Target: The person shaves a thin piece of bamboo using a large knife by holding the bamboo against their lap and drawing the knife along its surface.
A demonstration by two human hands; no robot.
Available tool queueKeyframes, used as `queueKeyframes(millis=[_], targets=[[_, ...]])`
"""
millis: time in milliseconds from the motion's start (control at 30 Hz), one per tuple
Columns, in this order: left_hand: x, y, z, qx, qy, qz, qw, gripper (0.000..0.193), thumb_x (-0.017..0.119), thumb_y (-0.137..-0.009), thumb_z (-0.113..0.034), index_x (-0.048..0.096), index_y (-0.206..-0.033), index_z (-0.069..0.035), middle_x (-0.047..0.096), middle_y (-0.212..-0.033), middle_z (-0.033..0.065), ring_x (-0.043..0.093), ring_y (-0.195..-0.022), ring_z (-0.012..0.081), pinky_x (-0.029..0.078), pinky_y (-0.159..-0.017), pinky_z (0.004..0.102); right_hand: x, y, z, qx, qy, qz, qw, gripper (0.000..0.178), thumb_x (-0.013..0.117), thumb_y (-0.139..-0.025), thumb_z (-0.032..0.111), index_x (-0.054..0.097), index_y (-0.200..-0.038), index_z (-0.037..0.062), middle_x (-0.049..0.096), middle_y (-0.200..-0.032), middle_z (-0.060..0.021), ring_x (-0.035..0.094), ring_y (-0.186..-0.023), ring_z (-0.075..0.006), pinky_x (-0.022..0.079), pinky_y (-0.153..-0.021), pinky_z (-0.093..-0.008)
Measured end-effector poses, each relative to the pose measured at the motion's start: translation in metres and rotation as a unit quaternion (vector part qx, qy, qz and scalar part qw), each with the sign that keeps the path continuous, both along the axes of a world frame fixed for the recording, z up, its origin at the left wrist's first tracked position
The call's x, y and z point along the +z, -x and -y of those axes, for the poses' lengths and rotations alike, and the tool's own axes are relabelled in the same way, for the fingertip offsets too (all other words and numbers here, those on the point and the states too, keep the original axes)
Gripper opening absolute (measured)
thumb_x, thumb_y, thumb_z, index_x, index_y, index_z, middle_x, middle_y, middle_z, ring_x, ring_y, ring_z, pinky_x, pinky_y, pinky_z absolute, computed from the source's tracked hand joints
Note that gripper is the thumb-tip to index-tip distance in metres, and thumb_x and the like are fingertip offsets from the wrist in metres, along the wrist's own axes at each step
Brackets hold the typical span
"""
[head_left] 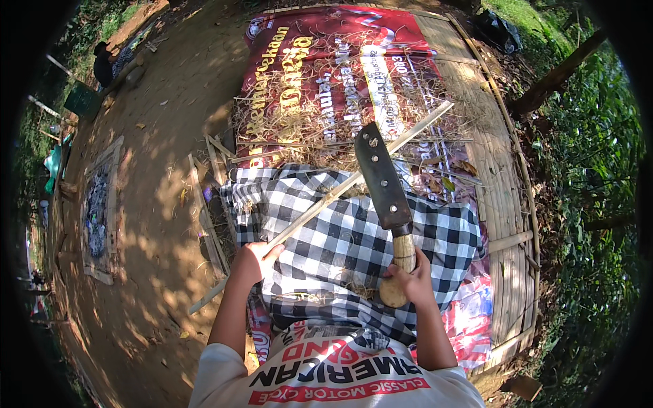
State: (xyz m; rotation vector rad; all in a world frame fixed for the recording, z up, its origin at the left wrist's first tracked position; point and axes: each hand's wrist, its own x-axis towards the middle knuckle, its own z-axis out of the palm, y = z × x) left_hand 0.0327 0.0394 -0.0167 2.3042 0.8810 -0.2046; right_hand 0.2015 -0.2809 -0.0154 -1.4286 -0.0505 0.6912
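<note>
Fingers of the left hand [255,262] clamp a long bamboo strip [354,180], right hand [408,275] grips the cleaver [382,180]; shavings [306,122] already litter the banner [326,41], strip seemingly half-trimmed.

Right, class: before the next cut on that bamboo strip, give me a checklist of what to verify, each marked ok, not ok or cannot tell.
1. Left hand grips the bamboo strip: ok.
2. Right hand closed round the wooden handle of the cleaver: ok.
3. Left hand well away from the blade: ok.
4. Blade resting on the strip: cannot tell, they cross in this view.
5. Checked cloth covers the lap beneath the strip: ok.
6. Blade edge sharp: cannot tell.
</note>
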Motion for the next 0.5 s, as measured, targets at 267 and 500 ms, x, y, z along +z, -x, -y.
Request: queueKeyframes(millis=[267, 500], targets=[[-0.002, 0.031, -0.004, 0.012, 0.083, -0.086, 0.993, 0.047, 0.066, -0.085, -0.046, 0.069, -0.084, 0.0, 0.058, -0.062, 0.0225, 0.055, -0.055, 0.0356, 0.043, -0.056, 0.0417, 0.011, -0.055, -0.004, -0.081, 0.011, 0.041, 0.996, 0.022, 0.066, -0.086, 0.0, 0.048, -0.1, -0.0015, 0.058, -0.071, -0.0071, 0.06, -0.06, -0.0158, 0.057, -0.061, -0.0342], [-0.006, 0.019, -0.014, 0.005, 0.109, -0.12, 0.987, 0.051, 0.064, -0.087, -0.046, 0.066, -0.076, 0.003, 0.053, -0.057, 0.0233, 0.048, -0.049, 0.0344, 0.042, -0.053, 0.0421, 0.01, -0.047, 0.0, 0.053, 0.082, 0.023, 0.995, 0.025, 0.068, -0.082, -0.004, 0.05, -0.098, -0.0007, 0.059, -0.073, -0.0059, 0.061, -0.062, -0.0149, 0.054, -0.06, -0.0318]])
